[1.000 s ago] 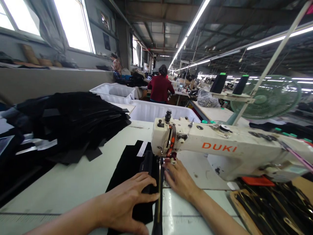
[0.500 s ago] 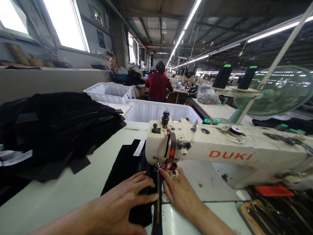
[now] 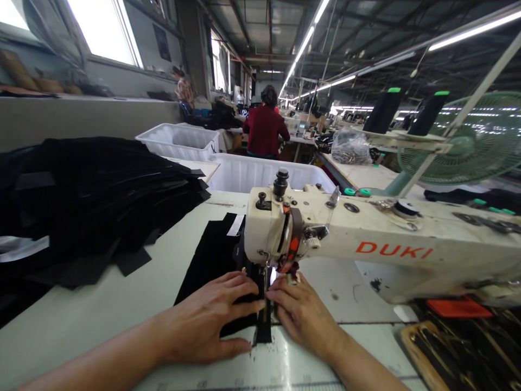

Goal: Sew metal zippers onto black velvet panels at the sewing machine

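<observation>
One piece of black fabric [image 3: 205,252] lies on the pale bench [image 3: 106,326], partly under the head of a white DUKI sewing machine [image 3: 325,233], with a white label [image 3: 235,225] near its far edge. A black zipper strip [image 3: 264,332] with gold-coloured teeth runs along its right side, from below the needle area toward the near side. The left hand [image 3: 211,315] is spread palm-down over the fabric, thumb apart from the fingers, fingertips beside the strip. The right hand [image 3: 303,309] has bent fingers at the strip's right edge, close to the needle; whether they pinch it, I cannot tell. Left lies a pile of black fabric pieces [image 3: 101,190]; near right, a wooden tray [image 3: 419,355] holds more zippers.
</observation>
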`<state>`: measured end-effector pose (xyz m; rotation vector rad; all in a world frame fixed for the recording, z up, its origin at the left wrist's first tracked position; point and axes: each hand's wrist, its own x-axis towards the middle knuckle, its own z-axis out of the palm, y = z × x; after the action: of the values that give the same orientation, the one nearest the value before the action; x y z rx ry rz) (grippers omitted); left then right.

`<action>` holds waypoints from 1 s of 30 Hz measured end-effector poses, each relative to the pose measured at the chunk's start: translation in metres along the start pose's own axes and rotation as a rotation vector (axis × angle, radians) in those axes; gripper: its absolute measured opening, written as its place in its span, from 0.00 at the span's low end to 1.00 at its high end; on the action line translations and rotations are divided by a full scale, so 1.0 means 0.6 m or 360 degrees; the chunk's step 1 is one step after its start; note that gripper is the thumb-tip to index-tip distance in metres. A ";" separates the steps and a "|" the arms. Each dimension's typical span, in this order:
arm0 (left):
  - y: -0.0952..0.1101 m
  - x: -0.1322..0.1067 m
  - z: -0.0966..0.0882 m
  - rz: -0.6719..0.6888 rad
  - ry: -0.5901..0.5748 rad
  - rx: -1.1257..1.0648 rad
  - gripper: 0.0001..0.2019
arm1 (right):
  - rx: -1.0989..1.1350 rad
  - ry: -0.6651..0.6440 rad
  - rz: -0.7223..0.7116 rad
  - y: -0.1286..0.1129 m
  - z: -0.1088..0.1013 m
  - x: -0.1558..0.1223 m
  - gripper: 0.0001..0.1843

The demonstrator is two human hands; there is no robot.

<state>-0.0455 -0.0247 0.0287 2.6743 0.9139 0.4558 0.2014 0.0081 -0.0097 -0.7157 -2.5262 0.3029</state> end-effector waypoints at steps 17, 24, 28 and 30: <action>-0.057 0.000 0.023 -0.0175 0.0104 0.0124 0.34 | -0.0229 0.0069 0.0157 -0.001 0.012 0.007 0.31; -0.061 0.006 0.023 -0.0133 0.0174 0.0099 0.34 | -0.0229 0.0027 0.0187 0.000 0.014 0.003 0.32; -0.059 0.009 0.018 -0.0113 0.0131 0.0067 0.34 | -0.0249 0.0022 0.0171 0.002 0.014 0.004 0.32; -0.058 0.010 0.014 -0.0095 0.0129 0.0017 0.33 | -0.0281 0.0045 0.0135 0.003 0.015 0.004 0.32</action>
<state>-0.0569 0.0043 0.0098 2.6471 1.0188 0.5506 0.1958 0.0100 -0.0170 -0.8897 -2.5217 0.0982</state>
